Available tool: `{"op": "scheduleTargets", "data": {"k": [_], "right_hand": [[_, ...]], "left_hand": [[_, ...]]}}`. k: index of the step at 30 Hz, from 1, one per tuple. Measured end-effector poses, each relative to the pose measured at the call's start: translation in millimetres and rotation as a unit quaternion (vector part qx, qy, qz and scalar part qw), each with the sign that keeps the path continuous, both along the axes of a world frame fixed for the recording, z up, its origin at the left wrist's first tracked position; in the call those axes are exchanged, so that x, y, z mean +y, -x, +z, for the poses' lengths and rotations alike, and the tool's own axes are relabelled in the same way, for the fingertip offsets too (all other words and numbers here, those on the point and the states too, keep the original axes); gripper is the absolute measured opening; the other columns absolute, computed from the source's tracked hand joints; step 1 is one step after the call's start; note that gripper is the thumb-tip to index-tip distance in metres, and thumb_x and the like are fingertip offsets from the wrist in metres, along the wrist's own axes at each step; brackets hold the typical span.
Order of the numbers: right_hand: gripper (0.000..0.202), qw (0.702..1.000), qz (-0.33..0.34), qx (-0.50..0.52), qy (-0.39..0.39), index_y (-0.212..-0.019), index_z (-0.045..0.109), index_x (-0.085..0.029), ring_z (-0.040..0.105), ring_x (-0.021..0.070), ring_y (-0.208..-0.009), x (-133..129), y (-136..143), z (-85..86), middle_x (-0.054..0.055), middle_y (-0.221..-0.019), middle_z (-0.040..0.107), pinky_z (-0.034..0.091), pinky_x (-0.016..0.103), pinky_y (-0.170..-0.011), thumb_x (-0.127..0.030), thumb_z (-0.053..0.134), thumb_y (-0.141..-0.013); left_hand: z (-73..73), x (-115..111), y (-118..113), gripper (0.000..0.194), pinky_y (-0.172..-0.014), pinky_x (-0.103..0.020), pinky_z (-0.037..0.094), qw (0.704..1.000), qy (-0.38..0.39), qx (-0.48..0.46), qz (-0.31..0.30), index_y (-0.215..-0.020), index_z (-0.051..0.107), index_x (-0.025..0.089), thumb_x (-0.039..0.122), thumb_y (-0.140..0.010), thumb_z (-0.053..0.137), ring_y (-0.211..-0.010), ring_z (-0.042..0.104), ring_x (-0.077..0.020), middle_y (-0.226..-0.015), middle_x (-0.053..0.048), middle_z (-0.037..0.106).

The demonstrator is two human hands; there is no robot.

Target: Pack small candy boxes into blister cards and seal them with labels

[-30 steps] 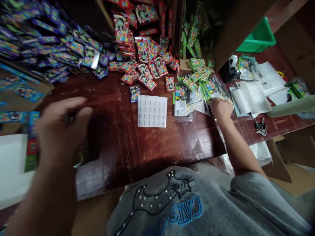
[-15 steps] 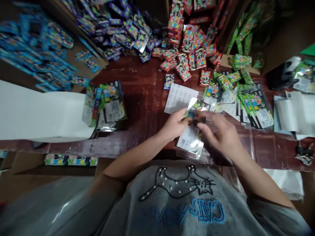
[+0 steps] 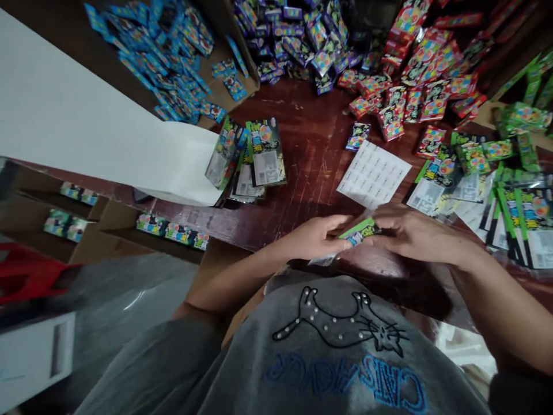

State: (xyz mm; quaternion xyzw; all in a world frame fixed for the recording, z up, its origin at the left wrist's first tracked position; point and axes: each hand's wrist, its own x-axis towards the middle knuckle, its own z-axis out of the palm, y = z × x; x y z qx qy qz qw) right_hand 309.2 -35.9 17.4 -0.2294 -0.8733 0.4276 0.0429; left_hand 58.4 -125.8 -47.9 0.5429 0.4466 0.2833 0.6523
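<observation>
Near the table's front edge, a green-and-black printed packet is between my two hands, tilted so its green top edge faces up. My left hand grips its left side, thumb and fingers closed round it. My right hand pinches the top right end, its fingertips partly hidden behind the packet. A white printed sheet of labels lies just beyond my hands. A small purple packet sits past the sheet, and a red packet lies to its right.
Boxes of blue packets, purple packets and red packets line the back. Green packets are at right. Flat printed packets lie left beside a white sheet; more printed packets overlap at right.
The view has swung left. The packet in my hands is now tilted up and seen more edge-on. My right hand has closed on its end.
</observation>
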Motion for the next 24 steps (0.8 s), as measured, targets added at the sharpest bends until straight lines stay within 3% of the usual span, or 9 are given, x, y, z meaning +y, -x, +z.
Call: {"op": "scheduleTargets", "data": {"k": [2, 3, 5, 7, 10, 14, 19, 22, 24], "right_hand": [[0.029, 0.998, 0.047, 0.034, 0.026, -0.107, 0.082, -0.028, 0.076, 0.0231, -0.125, 2.6, 2.3, 5.4, 0.006, -0.132, 0.081, 0.056, 0.043, -0.114, -0.047, 0.06, -0.107], [0.029, 0.999, 0.019, 0.046, 0.019, -0.105, 0.082, -0.027, 0.073, 0.024, -0.131, 1.6, 4.1, 4.3, 0.006, -0.136, 0.079, 0.053, 0.046, -0.119, -0.047, 0.061, -0.106], [0.032, 0.989, -0.127, 0.079, -0.017, -0.106, 0.08, -0.026, 0.071, 0.0263, -0.135, -5.7, 10.1, -6.3, 0.009, -0.137, 0.078, 0.052, 0.048, -0.121, -0.054, 0.064, -0.104], [0.046, 0.947, -0.298, 0.12, -0.025, -0.119, 0.075, -0.025, 0.073, 0.0272, -0.13, -19.3, 20.0, -25.4, 0.012, -0.134, 0.078, 0.057, 0.047, -0.113, -0.066, 0.064, -0.101], [0.058, 0.912, -0.4, 0.081, 0.027, -0.123, 0.068, -0.022, 0.079, 0.0264, -0.1, -43.9, 40.5, -57.7, 0.012, -0.113, 0.082, 0.063, 0.04, -0.088, -0.074, 0.051, -0.104], [0.055, 0.889, -0.45, -0.08, -0.038, -0.107, 0.066, -0.019, 0.074, 0.0275, -0.074, -64.0, 69.8, -88.3, 0.015, -0.088, 0.08, 0.05, 0.035, -0.065, -0.061, 0.03, -0.112], [0.041, 0.895, -0.431, -0.105, -0.043, -0.11, 0.066, -0.017, 0.076, 0.0261, -0.072, -59.4, 93.0, -102.4, 0.016, -0.091, 0.082, 0.046, 0.031, -0.063, -0.047, 0.039, -0.113], [0.04, 0.914, -0.396, -0.079, -0.037, -0.122, 0.068, -0.018, 0.08, 0.0282, -0.086, -45.3, 81.0, -92.1, 0.015, -0.105, 0.084, 0.056, 0.034, -0.073, -0.049, 0.045, -0.112], [0.046, 0.92, -0.385, -0.039, -0.055, -0.132, 0.068, -0.021, 0.08, 0.0297, -0.1, -26.1, 57.4, -78.1, 0.014, -0.12, 0.083, 0.061, 0.04, -0.086, -0.055, 0.044, -0.112]], "left_hand": [[2.2, -2.1, 7.9, 0.056, -0.101, -0.043, 0.063, 0.998, 0.053, -0.034, -0.024, -0.13, 0.071, 0.015, 0.03, -0.079, 0.089, -0.112, 0.079, -0.026, -0.126, -0.014, 0.081], [3.1, -2.4, 10.9, 0.052, -0.099, -0.043, 0.064, 0.997, 0.065, -0.034, -0.011, -0.124, 0.073, 0.014, 0.032, -0.079, 0.09, -0.107, 0.08, -0.0258, -0.121, -0.014, 0.083], [3.5, -2.1, 13.9, 0.041, -0.098, -0.044, 0.064, 0.996, 0.044, -0.015, 0.071, -0.117, 0.075, 0.014, 0.039, -0.086, 0.085, -0.103, 0.08, -0.025, -0.116, -0.013, 0.084], [1.4, -2.0, 12.2, 0.04, -0.104, -0.044, 0.062, 0.987, -0.001, -0.004, 0.16, -0.12, 0.076, 0.015, 0.045, -0.094, 0.078, -0.111, 0.079, -0.026, -0.122, -0.012, 0.083], [-7.3, -5.9, 3.0, 0.043, -0.109, -0.043, 0.059, 0.976, -0.034, 0.009, 0.215, -0.126, 0.072, 0.015, 0.049, -0.099, 0.073, -0.12, 0.077, -0.028, -0.125, -0.012, 0.082], [-29.1, -17.2, -10.8, 0.057, -0.115, -0.044, 0.055, 0.965, -0.058, 0.061, 0.249, -0.149, 0.05, 0.017, 0.051, -0.105, 0.064, -0.132, 0.072, -0.0285, -0.145, -0.018, 0.072], [-53.9, -29.9, -13.7, 0.067, -0.117, -0.052, 0.054, 0.936, -0.054, 0.205, 0.28, -0.164, 0.027, 0.017, 0.052, -0.111, 0.049, -0.135, 0.071, -0.0328, -0.151, -0.025, 0.066], [-45.9, -39.4, 3.4, 0.068, -0.119, -0.055, 0.053, 0.924, -0.103, 0.281, 0.239, -0.167, 0.025, 0.014, 0.049, -0.112, 0.042, -0.143, 0.065, -0.0343, -0.158, -0.027, 0.059], [-24.8, -42.0, 25.6, 0.068, -0.123, -0.055, 0.05, 0.895, -0.194, 0.34, 0.214, -0.169, 0.026, 0.015, 0.048, -0.112, 0.045, -0.151, 0.058, -0.0336, -0.164, -0.025, 0.053]]}}
